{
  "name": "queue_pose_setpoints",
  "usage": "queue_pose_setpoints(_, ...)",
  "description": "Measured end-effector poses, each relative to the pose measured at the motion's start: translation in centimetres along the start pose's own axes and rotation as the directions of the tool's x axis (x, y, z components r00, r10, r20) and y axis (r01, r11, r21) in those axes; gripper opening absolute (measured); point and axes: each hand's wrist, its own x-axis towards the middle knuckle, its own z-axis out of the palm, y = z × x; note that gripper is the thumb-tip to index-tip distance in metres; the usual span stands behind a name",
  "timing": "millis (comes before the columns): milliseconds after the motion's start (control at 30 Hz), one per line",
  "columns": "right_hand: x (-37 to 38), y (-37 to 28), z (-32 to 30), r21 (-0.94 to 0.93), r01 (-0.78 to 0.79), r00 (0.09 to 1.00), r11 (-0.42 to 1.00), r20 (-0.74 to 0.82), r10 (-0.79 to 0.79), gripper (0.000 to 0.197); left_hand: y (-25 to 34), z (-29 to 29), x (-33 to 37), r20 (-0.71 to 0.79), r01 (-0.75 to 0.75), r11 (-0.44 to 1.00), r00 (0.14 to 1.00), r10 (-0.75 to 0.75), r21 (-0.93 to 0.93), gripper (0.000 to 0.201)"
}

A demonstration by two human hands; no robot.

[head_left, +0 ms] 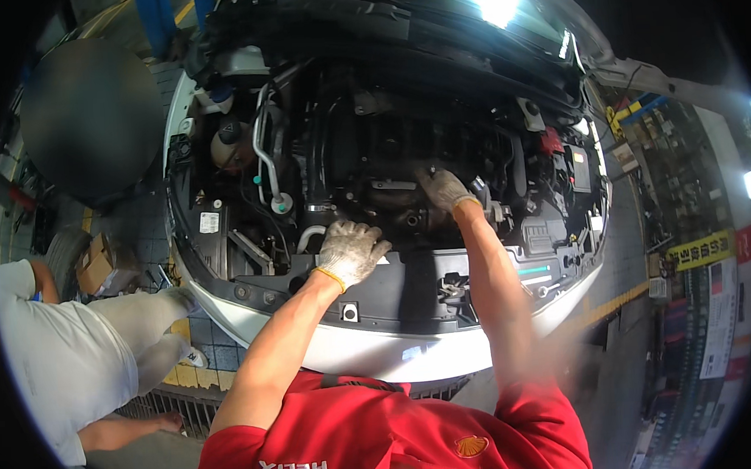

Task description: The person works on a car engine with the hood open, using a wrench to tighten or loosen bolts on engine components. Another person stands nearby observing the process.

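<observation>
Engine (380, 153): middle of the frame | our left hand (349, 248): just left of middle, fingers a bit spread, by the black panel (377, 290) | our right hand (446, 189): right of middle, at the engine, grip we can't tell | we should stay steady, feel slowly

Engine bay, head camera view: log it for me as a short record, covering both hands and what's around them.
Vehicle: white car, engine bay open
Left hand: gloved, at the rear edge of the black front panel
Right hand: gloved, at the engine; grip unclear
Bay, left: black-capped fluid reservoir, silver pipe
Bay, right: red cover
Beyond the car, left: co-worker in a light shirt, cardboard box
</observation>
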Motion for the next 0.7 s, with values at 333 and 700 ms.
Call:
queue_pose_setpoints(333,-11.4,-2.6,7.9,0.162,0.128,0.975,0.979,-0.201,-0.094,0.038,-0.2,-1.0,-1.2,0.018,0.020,0.999,1.000,-0.019,-0.034,0.035)
queue_pose_setpoints(700,0.3,-0.8,1.3,0.234,-0.056,0.997,0.971,-0.034,0.066,0.072,-0.7,-0.8,-1.1,0.084,0.101,0.990,0.992,-0.092,-0.102,0.048)
